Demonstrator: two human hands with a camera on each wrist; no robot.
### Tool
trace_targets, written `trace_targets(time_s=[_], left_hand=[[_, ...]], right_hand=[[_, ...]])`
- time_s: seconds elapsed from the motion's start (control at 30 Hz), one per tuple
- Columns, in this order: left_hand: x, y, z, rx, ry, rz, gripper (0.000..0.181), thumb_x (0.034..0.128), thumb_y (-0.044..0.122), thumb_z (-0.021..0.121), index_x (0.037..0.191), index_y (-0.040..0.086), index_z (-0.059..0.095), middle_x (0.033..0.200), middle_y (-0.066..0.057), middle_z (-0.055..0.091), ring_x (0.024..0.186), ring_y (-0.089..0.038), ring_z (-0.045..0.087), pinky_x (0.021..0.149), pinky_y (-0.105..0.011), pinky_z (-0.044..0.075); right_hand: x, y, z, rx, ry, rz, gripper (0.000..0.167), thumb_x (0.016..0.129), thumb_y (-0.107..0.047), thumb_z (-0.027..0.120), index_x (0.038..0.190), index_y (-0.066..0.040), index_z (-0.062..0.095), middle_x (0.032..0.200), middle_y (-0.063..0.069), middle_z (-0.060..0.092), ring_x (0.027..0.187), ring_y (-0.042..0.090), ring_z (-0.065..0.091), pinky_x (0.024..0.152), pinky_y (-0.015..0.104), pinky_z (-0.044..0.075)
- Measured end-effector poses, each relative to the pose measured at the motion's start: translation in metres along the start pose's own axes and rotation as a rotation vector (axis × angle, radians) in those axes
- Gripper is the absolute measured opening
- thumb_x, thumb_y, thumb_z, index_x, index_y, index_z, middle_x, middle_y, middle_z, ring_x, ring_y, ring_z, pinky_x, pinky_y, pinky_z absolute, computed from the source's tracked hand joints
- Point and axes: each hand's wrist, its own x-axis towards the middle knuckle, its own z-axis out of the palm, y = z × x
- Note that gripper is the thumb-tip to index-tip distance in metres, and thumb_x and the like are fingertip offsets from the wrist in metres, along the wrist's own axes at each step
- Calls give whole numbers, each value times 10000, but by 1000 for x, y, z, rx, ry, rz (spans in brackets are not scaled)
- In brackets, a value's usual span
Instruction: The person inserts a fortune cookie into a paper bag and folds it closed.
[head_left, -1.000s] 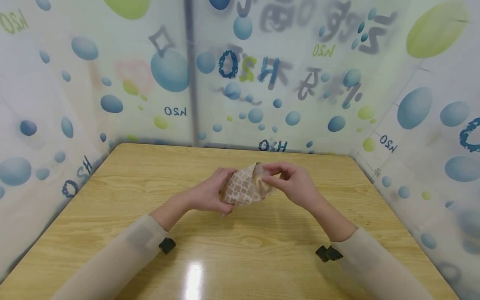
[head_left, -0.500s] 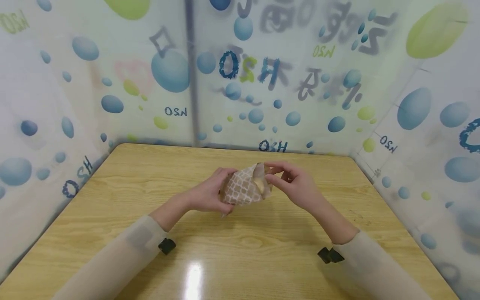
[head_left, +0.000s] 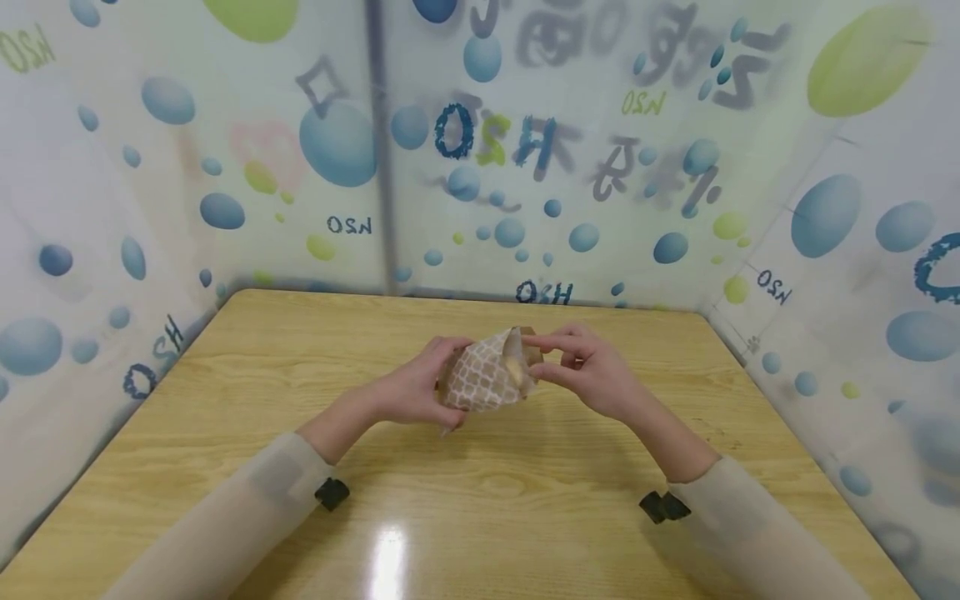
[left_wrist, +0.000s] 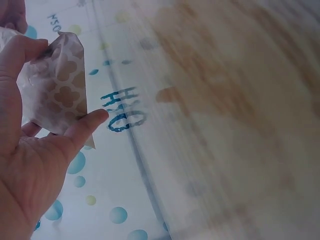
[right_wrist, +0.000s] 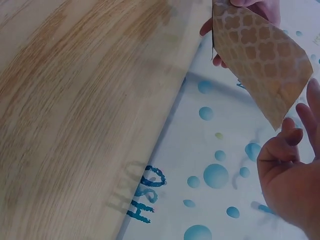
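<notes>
My left hand [head_left: 412, 387] grips a brown paper bag [head_left: 480, 375] with a white lattice pattern, thumb below and fingers above. It is held over the table, its mouth turned to the right. Something pale yellow [head_left: 514, 369] shows inside the mouth; its kind cannot be made out. My right hand [head_left: 596, 375] is at the mouth, index finger extended to the upper rim and thumb lower, with a gap between them. In the left wrist view, left fingers wrap the bag [left_wrist: 65, 90]. The right wrist view shows the right hand [right_wrist: 295, 170] beside the bag's pointed lower corner.
The wooden table [head_left: 480, 517] spreads beneath both hands, with a bright reflection near the front. White curtains [head_left: 480, 208] printed with blue and green bubbles enclose the back and sides. Dark wrist pieces [head_left: 332, 493] sit at both sleeve cuffs.
My right fingers drew back a little to the right from the bag's mouth, then the index finger reached left again to its rim. The left hand and bag stay nearly still.
</notes>
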Motion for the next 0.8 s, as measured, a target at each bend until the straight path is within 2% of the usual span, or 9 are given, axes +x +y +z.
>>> trace_targets(time_s=[0.23,0.43,0.7,0.8], left_hand=[[1,1,0,3,-5,-9,1082,802,183,915,1674,105,280,1601,-198,360,1435,-359,441,1187,-602,476],[1,4,2,2,-2,-18,1077,791,191,911,1667,109,290,1579,-190,376,1412,-342,451,1193,-597,466],[3,6,4,-6,15,-23,1063,782,185,915,1652,112,309,1560,-184,386,1407,-339,453,1207,-599,448],[3,7,4,-1,23,-15,1055,789,183,911,1651,105,309,1558,-190,387,1405,-341,453,1203,-601,450]], right_hand=[[2,0,6,26,-14,14,444,997,-317,790,1434,-245,751,1111,57,530,765,210,429,652,287,431],[4,-1,10,43,-12,25,459,988,-282,804,1442,-243,746,1035,75,449,741,215,371,644,280,387],[5,-4,11,17,-30,48,443,992,-248,819,1430,-227,755,1017,60,455,771,229,384,657,284,389],[4,-1,9,20,-30,39,450,1007,-263,807,1452,-243,738,1044,97,484,771,227,386,658,292,391]])
